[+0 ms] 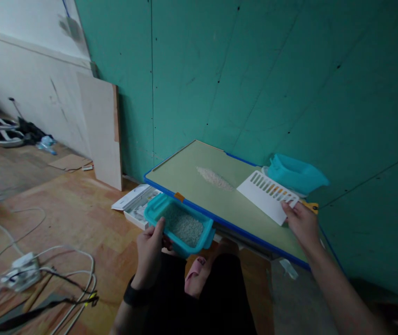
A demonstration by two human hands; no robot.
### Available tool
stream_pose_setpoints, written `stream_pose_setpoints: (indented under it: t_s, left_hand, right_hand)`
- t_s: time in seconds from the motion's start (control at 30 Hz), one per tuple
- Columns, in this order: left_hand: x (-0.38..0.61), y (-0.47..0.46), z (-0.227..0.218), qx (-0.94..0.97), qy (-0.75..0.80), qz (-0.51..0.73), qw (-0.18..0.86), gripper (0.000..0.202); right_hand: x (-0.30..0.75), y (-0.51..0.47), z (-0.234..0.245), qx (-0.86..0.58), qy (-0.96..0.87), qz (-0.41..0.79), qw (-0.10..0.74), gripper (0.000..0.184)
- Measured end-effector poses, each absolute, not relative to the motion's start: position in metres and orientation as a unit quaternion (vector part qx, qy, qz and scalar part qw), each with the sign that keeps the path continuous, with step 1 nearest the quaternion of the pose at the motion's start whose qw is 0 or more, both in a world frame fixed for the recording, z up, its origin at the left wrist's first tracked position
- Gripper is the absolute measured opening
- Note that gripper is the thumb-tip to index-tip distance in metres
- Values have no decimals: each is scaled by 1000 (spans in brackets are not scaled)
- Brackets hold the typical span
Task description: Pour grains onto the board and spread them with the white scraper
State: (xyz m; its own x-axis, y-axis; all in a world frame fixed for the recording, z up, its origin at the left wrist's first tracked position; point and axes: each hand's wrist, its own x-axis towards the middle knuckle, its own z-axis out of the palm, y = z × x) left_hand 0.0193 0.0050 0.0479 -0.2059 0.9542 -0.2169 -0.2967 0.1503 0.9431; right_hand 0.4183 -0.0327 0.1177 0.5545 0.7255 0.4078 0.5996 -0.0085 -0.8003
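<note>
My left hand (pixel 151 249) grips the near rim of a turquoise plastic tub (pixel 204 244), its thumb over the edge. White rice-like grains (pixel 187 228) lie in the tub, which is held just below the table's front edge. On the green-topped table (pixel 171 174) a long narrow heap of similar pale grains (pixel 215 178) is spread. My right hand (pixel 301 223) is closed on the right end of a flat white slotted plate (pixel 260 197), held over the table to the right of the heap. The plate's left edge is close to the grains; I cannot tell whether it touches the tabletop.
Behind the plate stands another turquoise container (pixel 295 172), with a yellow object (pixel 311 207) near it. A green wall (pixel 220 70) runs along the table's back. A white box (pixel 136 204) lies below left. Cables and a power strip (pixel 21 272) are on the floor.
</note>
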Motion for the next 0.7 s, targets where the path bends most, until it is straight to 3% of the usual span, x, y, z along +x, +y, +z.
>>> stream_pose_setpoints:
  t_s: [0.7]
  left_hand:
    - [20,3,50,331,532,556,546,52]
  right_hand:
    - [338,74,117,-687,-580,30,437,32]
